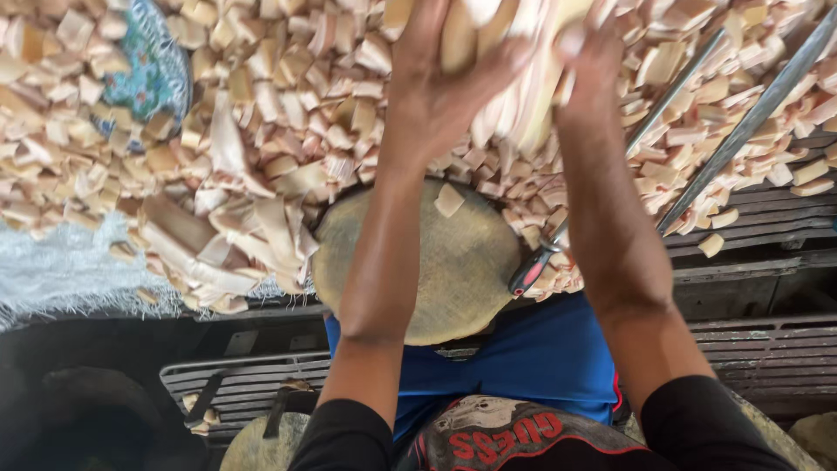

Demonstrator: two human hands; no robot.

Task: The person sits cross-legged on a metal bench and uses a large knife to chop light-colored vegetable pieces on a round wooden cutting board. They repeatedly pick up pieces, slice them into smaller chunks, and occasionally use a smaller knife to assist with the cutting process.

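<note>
Both the left hand (436,78) and right hand (593,61) grasp pale strips (514,96) above a round wooden block (427,262); a patterned bowl (153,74) sits half-buried in cut pieces (279,96).

Single head view, looking steeply down, close over the work

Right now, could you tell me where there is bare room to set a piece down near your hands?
The round chopping block is nearly bare, with one cut piece near its far edge, between both forearms. Beyond it, the pile of cut pieces is crowded. The left hand and right hand grip a bundle of pale strips. A knife borders the block's right.
</note>
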